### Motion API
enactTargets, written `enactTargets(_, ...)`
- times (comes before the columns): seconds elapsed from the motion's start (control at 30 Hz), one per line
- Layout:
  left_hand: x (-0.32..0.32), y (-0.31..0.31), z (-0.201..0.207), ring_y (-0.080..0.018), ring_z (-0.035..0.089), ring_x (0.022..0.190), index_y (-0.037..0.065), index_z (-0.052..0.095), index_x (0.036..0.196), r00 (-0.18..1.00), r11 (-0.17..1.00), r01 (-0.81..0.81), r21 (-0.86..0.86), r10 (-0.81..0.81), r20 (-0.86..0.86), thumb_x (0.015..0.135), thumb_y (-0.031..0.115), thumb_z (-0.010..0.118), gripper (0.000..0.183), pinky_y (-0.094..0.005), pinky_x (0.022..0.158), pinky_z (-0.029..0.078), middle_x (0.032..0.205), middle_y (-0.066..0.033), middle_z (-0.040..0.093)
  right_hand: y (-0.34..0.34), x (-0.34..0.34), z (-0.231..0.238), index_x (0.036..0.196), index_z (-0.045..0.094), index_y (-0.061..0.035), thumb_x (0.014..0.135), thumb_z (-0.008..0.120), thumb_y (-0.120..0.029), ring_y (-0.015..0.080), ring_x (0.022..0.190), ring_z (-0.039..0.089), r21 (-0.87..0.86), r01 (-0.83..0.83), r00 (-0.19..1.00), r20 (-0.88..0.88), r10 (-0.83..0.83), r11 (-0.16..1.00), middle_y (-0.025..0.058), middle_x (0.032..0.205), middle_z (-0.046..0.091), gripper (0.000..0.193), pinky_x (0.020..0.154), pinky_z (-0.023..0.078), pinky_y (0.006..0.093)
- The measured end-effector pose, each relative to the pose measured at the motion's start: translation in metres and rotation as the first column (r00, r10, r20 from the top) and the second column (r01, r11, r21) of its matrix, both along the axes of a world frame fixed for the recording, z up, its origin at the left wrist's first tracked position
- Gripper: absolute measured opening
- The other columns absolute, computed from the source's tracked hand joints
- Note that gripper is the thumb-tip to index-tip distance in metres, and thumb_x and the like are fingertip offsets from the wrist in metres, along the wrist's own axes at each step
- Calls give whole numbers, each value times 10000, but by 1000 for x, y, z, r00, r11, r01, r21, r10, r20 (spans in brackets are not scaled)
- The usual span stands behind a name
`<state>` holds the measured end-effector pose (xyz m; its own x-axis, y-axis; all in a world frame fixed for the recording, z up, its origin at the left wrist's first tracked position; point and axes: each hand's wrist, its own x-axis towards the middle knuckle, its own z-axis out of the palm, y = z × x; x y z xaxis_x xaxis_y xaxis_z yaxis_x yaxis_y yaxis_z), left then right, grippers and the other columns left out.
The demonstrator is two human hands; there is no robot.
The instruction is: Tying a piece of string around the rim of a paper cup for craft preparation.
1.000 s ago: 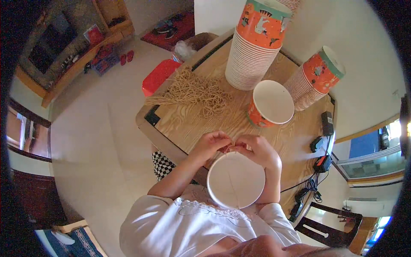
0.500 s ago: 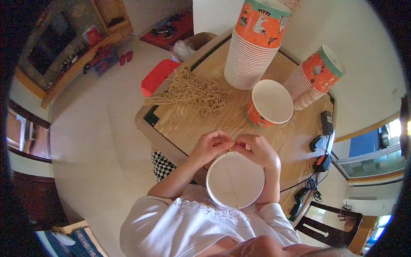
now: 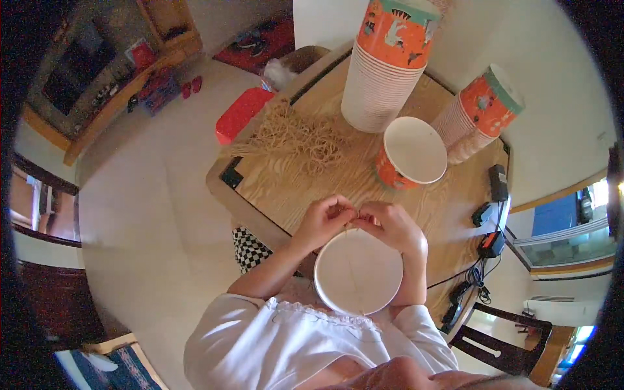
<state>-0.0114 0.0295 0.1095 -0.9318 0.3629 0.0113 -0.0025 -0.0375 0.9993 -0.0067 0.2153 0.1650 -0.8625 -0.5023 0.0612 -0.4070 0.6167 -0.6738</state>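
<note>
Close to my body, at the table's near edge, a white-lined paper bucket (image 3: 335, 273) sits with its round mouth toward me. A thin tan string (image 3: 351, 268) runs across that mouth to the far rim. There my left hand (image 3: 325, 220) and my right hand (image 3: 392, 227) meet, fingertips pinched together on the string's end. The exact hold between the fingers is too small to make out. Farther off, a loose heap of tan string (image 3: 302, 140) lies on the table. An orange paper bucket (image 3: 392, 170) stands beyond my right hand, mouth up and tilted toward me.
A tall stack of orange-and-teal paper buckets (image 3: 383, 81) rises at the back of the wooden table (image 3: 273, 201). Right of it stands a shorter stack (image 3: 478, 107). Black power adapters (image 3: 498, 183) and cables line the right edge. A red container (image 3: 244, 116) is beyond the left edge.
My hands stay together at the bucket's far rim, with only slight finger movement. The whole view has shifted a little; nothing else has visibly moved.
</note>
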Motion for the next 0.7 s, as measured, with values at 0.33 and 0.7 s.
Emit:
enactTargets(0.33,1,-5,-1,-84,590,660,20,541,952,994,989,-33,144,17,112,917,101,550,89,-228,597,494,771,-27,600,2,0,-4,883,635,-40,810,657,-197,258,673,629,17,8,999,47,-9,1000,125,757,637,175,605,492,347)
enactTargets(0.7,3,-8,6,-105,608,788,26,537,1058,999,999,45,-17,-45,16,809,128,703,317,-257,679,499,856,-48,636,0,-1,6,889,616,-33,781,670,-124,248,694,643,-46,58,998,-14,-58,997,119,763,637,151,627,501,340)
